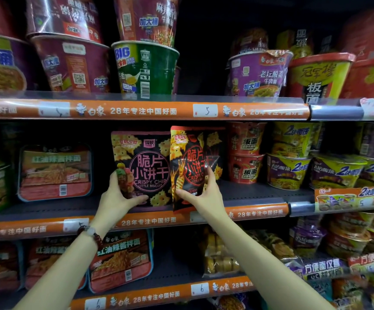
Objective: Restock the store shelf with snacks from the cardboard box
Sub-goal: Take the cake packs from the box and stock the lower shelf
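Snack packs, two black glossy foil pouches of crispy biscuits, stand side by side on the middle grey metal shelf [255,189]. Your left hand [116,198] grips the pink-trimmed pouch [144,166] at its lower left corner; your right hand [201,193] pinches the red-trimmed pouch [188,162] low down. Expect light, crinkly, slippery film and brittle contents: hold the bottom seams, without squeezing. Behind and beside them sit red noodle cups [245,153].

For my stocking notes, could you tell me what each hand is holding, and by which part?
The left hand grips the pink-trimmed biscuit bag by its lower left corner. The right hand holds the red-trimmed biscuit bag by its lower part.
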{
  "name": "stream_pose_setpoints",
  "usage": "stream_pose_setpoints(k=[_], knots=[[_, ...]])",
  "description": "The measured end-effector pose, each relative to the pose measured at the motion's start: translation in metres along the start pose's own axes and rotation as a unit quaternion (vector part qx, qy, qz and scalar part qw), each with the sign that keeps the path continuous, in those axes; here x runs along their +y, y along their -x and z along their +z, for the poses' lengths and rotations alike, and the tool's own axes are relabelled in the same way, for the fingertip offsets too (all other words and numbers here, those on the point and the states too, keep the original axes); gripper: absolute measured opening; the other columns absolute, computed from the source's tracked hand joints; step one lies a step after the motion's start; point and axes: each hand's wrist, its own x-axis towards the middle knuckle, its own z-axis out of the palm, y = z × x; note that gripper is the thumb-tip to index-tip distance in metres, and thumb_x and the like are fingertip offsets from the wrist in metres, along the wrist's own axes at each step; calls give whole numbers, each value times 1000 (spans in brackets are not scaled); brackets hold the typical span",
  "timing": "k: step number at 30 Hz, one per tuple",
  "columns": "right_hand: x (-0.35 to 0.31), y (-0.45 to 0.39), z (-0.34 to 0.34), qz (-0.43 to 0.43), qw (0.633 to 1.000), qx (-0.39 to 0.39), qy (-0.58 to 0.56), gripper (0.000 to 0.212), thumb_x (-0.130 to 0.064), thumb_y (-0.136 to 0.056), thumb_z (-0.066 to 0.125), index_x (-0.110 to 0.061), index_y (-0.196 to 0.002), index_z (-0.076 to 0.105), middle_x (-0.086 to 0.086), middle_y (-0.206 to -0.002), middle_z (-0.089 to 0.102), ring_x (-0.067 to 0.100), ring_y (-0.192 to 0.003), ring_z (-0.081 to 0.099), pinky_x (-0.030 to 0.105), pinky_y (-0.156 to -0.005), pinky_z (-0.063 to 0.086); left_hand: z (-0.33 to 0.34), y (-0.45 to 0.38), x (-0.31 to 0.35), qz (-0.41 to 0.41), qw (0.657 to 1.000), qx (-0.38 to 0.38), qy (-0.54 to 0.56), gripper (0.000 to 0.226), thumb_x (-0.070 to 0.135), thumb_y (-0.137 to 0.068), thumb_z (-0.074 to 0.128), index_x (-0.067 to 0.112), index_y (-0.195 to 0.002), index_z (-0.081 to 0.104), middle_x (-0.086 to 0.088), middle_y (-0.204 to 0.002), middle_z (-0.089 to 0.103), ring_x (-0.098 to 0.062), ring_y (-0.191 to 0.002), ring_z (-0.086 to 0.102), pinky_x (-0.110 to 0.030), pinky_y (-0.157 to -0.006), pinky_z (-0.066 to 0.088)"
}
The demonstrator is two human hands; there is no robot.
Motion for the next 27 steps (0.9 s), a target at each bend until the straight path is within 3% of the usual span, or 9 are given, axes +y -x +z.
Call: stream_pose_setpoints(k=[4, 8, 13, 16, 21, 27], knots=[[0, -6, -5, 26, 999, -18, -16, 101, -59, -71, 73, -26, -151, 21, -3, -148, 34, 17, -135, 36, 35, -107, 34, -1, -1, -2, -2, 1000, -2, -2, 110, 41, -66, 84, 26, -150, 14, -6, -141, 49, -30, -125, 51, -40, -97, 46], [-4, -13, -5, 37, 996, -39, -74, 101, -46, -75, 77, -29, -152, 14, -5, -144, 41, 12, -125, 45, 29, -102, 38, -1, -1, -2, 4, 1000, -2, 6, 109, 39, -66, 85, 26, -149, 15, -4, -140, 51, -28, -124, 52, -40, -98, 46], [-2, -7, 4, 4, 998, 64, -27, 110, -51, -69, 80, -29, -152, 12, -5, -144, 44, 13, -129, 47, 27, -102, 38, 0, -2, -3, 3, 1000, -1, 2, 109, 39, -66, 85, 25, -150, 16, -4, -138, 52, -27, -124, 53, -38, -97, 46], [-1, 1, 8, -10, 989, 147, 23, 112, -58, -67, 78, -26, -152, 13, -2, -148, 42, 17, -134, 43, 35, -107, 41, 0, -2, -4, 6, 1000, 4, -2, 107, 40, -66, 85, 26, -148, 18, -3, -137, 52, -26, -124, 52, -38, -98, 45], [5, -2, -4, 32, 948, 260, 180, 104, -67, -74, 64, -19, -152, 14, 11, -149, 35, 36, -130, 42, 50, -100, 42, 0, -2, -3, 0, 1000, -2, -6, 113, 43, -66, 83, 26, -150, 10, -3, -147, 44, -28, -131, 46, -44, -104, 42], [12, -15, -15, 53, 953, 195, 225, 100, -69, -78, 58, -17, -152, 15, 12, -154, 25, 38, -135, 32, 54, -102, 37, 1, -3, -5, 1, 1000, 0, -13, 111, 44, -66, 83, 27, -149, 13, -3, -144, 47, -28, -127, 51, -44, -100, 47]])
